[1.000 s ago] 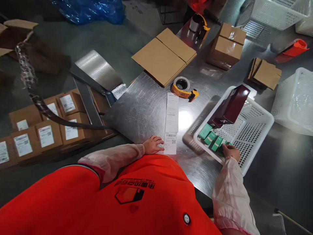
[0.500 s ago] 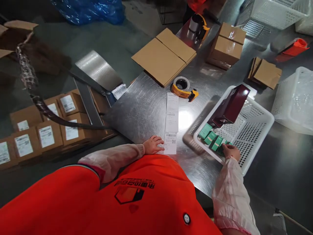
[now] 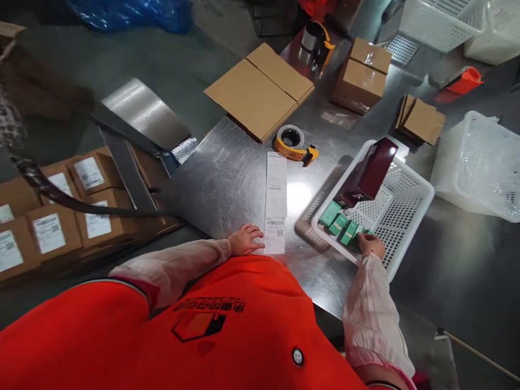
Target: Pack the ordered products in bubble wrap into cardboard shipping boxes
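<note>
My left hand point(image 3: 246, 239) rests on the steel table with its fingers loosely spread, the tips at the left edge of a strip of printed labels point(image 3: 276, 203). Inside a white plastic basket point(image 3: 418, 211), my right hand point(image 3: 371, 245) has its fingers closed on the rightmost small green box, which they partly cover. Several such green boxes point(image 3: 338, 223) stand in a row along the near left end of the basket. A tall dark red box point(image 3: 377, 170) leans over the basket's far left side. Above the labels sits a yellow tape dispenser point(image 3: 296, 150).
Flat cardboard point(image 3: 260, 92) lies at the table's far left edge. Behind are a taped carton point(image 3: 363, 76), folded cardboard point(image 3: 422, 119) and an orange roll point(image 3: 465, 81). Another white basket point(image 3: 467, 168) stands at right. Labelled cartons point(image 3: 52, 233) are stacked at left, near a foil roll point(image 3: 146, 114).
The view has swung, so the whole scene sits farther left. My right hand stays at the rightmost green box, and my left hand stays beside the labels.
</note>
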`<move>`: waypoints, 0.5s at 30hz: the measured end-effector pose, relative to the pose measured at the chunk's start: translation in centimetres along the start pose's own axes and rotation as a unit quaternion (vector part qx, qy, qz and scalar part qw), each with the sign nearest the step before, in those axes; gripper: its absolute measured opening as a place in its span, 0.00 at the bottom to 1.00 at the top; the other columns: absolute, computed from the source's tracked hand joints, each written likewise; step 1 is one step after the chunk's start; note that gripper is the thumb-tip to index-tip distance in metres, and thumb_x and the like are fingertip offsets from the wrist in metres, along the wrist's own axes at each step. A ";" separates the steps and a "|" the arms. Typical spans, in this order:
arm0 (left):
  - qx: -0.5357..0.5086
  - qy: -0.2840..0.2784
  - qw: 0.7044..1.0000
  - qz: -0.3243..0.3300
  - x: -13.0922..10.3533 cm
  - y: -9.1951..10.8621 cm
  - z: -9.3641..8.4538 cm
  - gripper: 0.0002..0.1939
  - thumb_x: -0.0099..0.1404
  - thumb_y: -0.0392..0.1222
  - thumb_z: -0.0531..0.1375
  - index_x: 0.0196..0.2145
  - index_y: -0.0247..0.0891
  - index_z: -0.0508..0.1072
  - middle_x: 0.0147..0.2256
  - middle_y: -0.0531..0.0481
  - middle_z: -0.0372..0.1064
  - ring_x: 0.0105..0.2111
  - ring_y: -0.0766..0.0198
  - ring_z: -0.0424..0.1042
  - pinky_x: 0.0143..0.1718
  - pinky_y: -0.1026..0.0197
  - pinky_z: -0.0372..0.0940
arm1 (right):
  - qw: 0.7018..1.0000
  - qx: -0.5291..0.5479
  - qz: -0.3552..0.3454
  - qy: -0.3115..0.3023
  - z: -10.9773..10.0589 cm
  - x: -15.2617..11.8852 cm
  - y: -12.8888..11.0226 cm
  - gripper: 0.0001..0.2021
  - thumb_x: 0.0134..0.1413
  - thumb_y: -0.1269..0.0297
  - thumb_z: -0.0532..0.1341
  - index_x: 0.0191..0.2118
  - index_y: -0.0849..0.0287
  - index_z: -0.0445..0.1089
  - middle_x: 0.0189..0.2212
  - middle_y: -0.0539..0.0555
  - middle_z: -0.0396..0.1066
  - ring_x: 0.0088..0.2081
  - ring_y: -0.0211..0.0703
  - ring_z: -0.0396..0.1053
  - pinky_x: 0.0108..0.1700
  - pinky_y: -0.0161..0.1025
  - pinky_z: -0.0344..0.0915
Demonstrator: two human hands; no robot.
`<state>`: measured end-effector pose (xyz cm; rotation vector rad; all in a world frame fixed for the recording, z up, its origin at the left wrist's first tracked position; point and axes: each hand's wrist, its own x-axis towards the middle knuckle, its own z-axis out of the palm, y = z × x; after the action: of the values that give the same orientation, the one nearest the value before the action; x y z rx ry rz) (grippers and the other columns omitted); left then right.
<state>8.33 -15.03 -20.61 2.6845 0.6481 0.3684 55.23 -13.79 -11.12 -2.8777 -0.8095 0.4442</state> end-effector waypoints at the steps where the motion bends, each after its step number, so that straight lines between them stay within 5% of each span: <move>1: 0.000 0.006 1.000 0.002 0.0 0.0 0.0 0.13 0.66 0.41 0.58 0.46 0.54 0.78 0.48 0.47 0.70 0.51 0.52 0.62 0.52 0.47 0.55 | 1.000 0.002 -0.006 0.008 -0.1 -0.1 -0.1 0.07 0.43 0.61 0.66 0.25 0.60 0.73 0.23 0.57 0.74 0.33 0.55 0.74 0.40 0.46 0.66; 7: 0.004 0.022 1.000 0.011 -0.1 0.2 0.0 0.13 0.65 0.40 0.59 0.45 0.52 0.78 0.47 0.46 0.71 0.50 0.52 0.62 0.52 0.47 0.56 | 0.995 0.042 -0.067 0.065 -0.6 0.5 -2.4 0.14 0.49 0.60 0.60 0.39 0.63 0.76 0.35 0.61 0.78 0.42 0.55 0.74 0.48 0.47 0.66; 15: 0.014 0.030 0.999 0.007 0.1 0.3 -0.3 0.12 0.66 0.41 0.58 0.43 0.53 0.79 0.46 0.46 0.71 0.49 0.52 0.63 0.51 0.46 0.56 | 0.996 0.057 -0.065 0.013 1.7 3.2 -7.5 0.19 0.48 0.57 0.65 0.44 0.66 0.76 0.38 0.64 0.78 0.45 0.56 0.74 0.50 0.46 0.67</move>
<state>8.41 -15.18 -20.18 2.7150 0.6568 0.4489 53.61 -5.72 -12.08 -2.7009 -0.9288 0.4237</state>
